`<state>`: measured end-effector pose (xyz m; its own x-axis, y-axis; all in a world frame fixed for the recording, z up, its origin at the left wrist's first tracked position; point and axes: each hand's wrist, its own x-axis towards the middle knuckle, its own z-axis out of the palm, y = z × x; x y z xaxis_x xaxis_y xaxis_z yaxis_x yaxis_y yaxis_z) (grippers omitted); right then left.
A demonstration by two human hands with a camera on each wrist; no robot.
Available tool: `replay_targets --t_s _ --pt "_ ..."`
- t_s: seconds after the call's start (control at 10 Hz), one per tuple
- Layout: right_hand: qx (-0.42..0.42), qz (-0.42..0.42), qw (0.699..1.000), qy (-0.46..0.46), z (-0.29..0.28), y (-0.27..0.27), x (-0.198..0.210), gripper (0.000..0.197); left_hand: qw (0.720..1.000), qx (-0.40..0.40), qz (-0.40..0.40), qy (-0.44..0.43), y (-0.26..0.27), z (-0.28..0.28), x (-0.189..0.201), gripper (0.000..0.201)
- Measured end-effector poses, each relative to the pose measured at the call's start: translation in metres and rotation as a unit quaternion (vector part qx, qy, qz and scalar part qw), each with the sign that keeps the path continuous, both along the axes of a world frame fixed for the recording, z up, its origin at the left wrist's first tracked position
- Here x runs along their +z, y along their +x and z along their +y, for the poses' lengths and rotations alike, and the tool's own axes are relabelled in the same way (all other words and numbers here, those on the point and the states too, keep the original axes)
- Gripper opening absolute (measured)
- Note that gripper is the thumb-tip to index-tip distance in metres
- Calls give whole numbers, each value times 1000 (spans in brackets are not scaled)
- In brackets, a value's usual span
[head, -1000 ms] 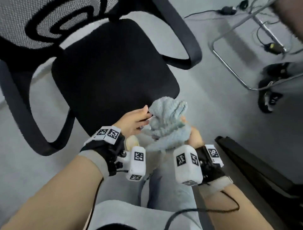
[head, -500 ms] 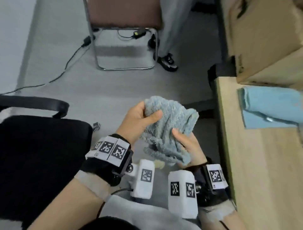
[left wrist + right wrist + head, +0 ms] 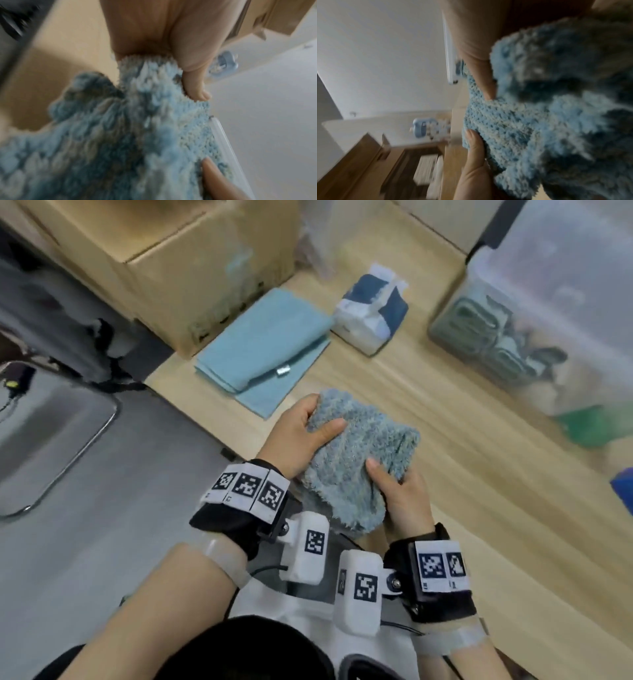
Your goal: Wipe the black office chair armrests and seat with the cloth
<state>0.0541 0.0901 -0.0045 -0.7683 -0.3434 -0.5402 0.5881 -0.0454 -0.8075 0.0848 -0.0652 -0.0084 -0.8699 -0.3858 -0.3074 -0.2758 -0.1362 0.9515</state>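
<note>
Both hands hold a fluffy, blue-grey chenille cloth bunched up just above the near edge of a light wooden desk. The left hand has its grip closed on the cloth's far left corner, thumb laid over the top of the pile and fingers tucked behind it; in the left wrist view the thumb presses into the cloth from the side. The right hand closes its grip on the cloth's near right side, thumb on top and fingers wrapped beneath; the right wrist view shows the cloth filling most of the picture, though motion blur hides the finer lie of the fingers. Each wrist carries a black strap with white marker blocks. On the desk beyond the hands lies a folded, smooth light-blue towel, near the held cloth but apart from it. Behind the towel stands a brown cardboard box, and to the towel's right sits a white and dark-blue tissue pack. Farther right is a clear plastic storage bin with blurred contents. To the left, on the grey floor, part of a chrome tubular chair frame shows. The black office chair is out of sight in all 3 views.
</note>
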Motion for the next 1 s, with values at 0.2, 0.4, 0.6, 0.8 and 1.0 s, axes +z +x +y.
replay_targets --t_s 0.2,0.4,0.6,0.8,1.0 --pt "-163 19 977 134 57 -22 -14 53 983 -168 -78 0 -50 41 -15 54" --pt "-173 56 945 271 87 -23 -30 59 951 -282 -131 3 -57 63 -23 64" --pt "-257 85 902 337 112 -13 -38 40 942 -318 -110 -2 -64 87 -17 54" --pt "-301 87 908 278 134 -14 -41 36 953 -278 -96 -77 -77 108 -20 71" --pt "-227 143 900 343 160 -26 -21 37 892 -230 -162 -355 -71 98 -26 77"
